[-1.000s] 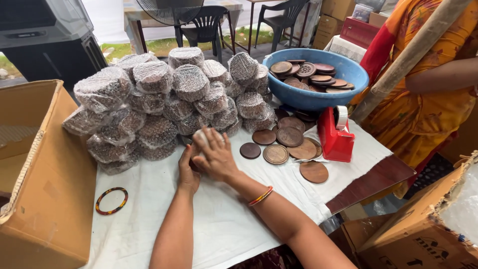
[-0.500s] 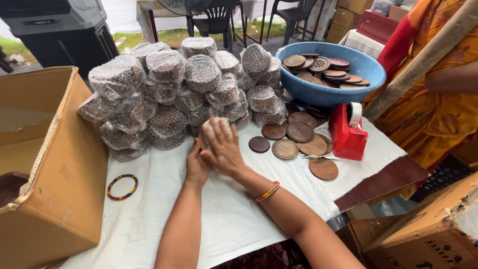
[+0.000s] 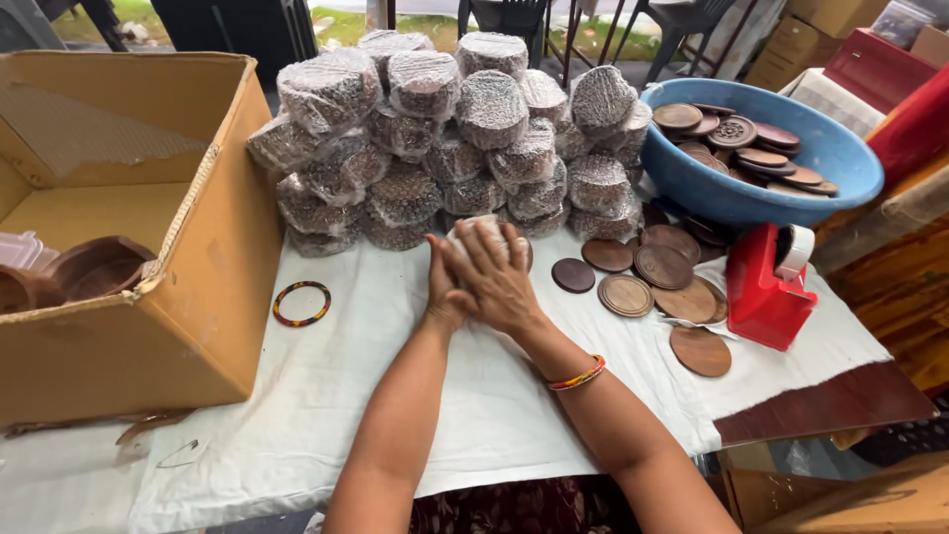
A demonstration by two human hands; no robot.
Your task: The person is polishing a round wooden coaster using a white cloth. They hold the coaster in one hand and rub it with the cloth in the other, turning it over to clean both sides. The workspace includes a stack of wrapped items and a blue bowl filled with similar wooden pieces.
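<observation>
Head view, left to right: an open cardboard box is seen at far left on the white cloth, with brown wooden bowls inside it. Just right of the box, a multicoloured bangle lies flat on the cloth, apart from everything else. Behind it, a heap of wrapped stacks in bubble wrap is piled against the back of the table. At centre, a wrapped bundle is pressed between both hands, just in front of the heap's lower edge. The left hand is cupped against the bundle's left side; the right hand is laid over its top and front, fingers spread, so most of the bundle is hidden. Both hands are closed on it, touching each other at the thumbs. A beaded bracelet is worn on the right wrist. Right of the hands, loose round wooden discs are scattered flat on the cloth, some overlapping. Behind them a blue plastic basin holds more discs. At far right, a red tape dispenser stands on the cloth, just beside the discs.
</observation>
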